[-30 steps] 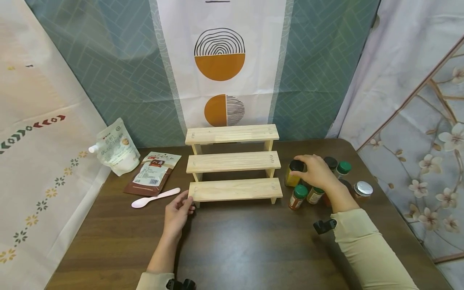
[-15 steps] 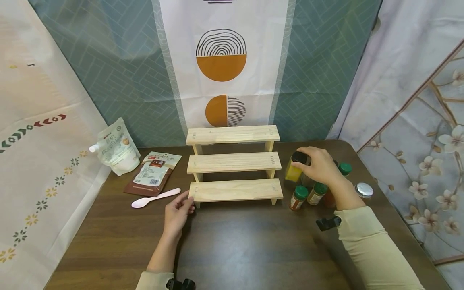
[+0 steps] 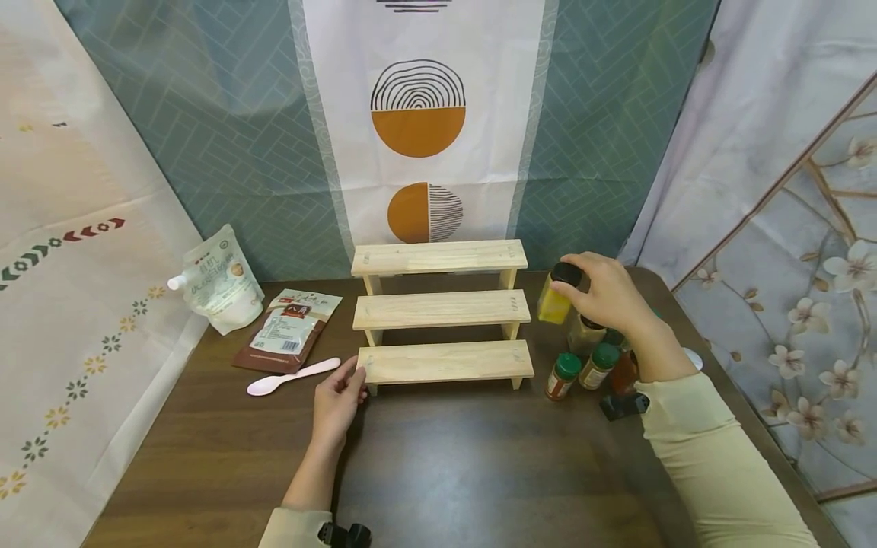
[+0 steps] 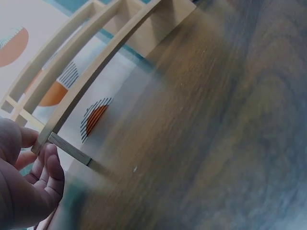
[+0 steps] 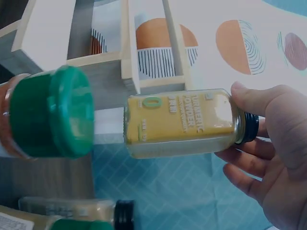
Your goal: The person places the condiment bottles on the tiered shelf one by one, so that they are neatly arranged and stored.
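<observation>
My right hand (image 3: 606,293) grips a jar of yellow turmeric powder (image 5: 182,120) by its neck and black lid. In the head view the turmeric jar (image 3: 555,298) hangs above the table, right of a three-step wooden rack (image 3: 441,308). My left hand (image 3: 336,392) pinches the left end of the rack's lowest board (image 4: 91,76) between thumb and fingers. Below the right hand stand a green-lidded jar (image 3: 563,376), a second green-lidded jar (image 3: 599,365) and a black-lidded jar (image 3: 585,335). Other jars behind them are partly hidden by the hand and forearm.
Left of the rack lie a pink spoon (image 3: 293,376) and a brown packet (image 3: 288,331). A white spouted pouch (image 3: 222,281) leans against the left cloth. Patterned cloths, including a green backdrop (image 3: 596,152), stand behind and beside the brown table (image 3: 452,464).
My right hand has lifted the turmeric jar off the table, up and slightly away from the other jars. The left hand has stayed at the rack's end.
</observation>
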Action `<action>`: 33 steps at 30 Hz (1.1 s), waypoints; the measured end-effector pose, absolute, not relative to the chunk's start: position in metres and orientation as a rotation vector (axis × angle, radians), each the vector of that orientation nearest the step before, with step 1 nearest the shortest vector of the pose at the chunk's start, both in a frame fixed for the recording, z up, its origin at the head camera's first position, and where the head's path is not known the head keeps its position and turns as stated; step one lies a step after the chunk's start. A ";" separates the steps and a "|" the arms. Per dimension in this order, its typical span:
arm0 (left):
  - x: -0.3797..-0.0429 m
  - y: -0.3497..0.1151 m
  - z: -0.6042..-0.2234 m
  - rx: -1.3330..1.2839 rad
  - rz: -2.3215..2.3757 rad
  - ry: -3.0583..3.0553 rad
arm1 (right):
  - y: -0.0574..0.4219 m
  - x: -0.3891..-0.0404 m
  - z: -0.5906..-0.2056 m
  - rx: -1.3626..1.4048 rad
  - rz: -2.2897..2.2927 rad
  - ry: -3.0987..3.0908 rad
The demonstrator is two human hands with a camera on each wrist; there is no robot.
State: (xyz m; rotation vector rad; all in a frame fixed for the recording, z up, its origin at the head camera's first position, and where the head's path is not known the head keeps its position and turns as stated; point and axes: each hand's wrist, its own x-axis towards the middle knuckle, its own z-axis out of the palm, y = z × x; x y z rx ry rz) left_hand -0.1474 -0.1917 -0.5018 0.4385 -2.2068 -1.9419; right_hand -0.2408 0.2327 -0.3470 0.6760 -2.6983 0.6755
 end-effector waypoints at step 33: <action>-0.142 -0.195 -0.498 0.383 -1.847 -2.287 | 0.164 -0.275 -0.292 0.843 0.843 -2.493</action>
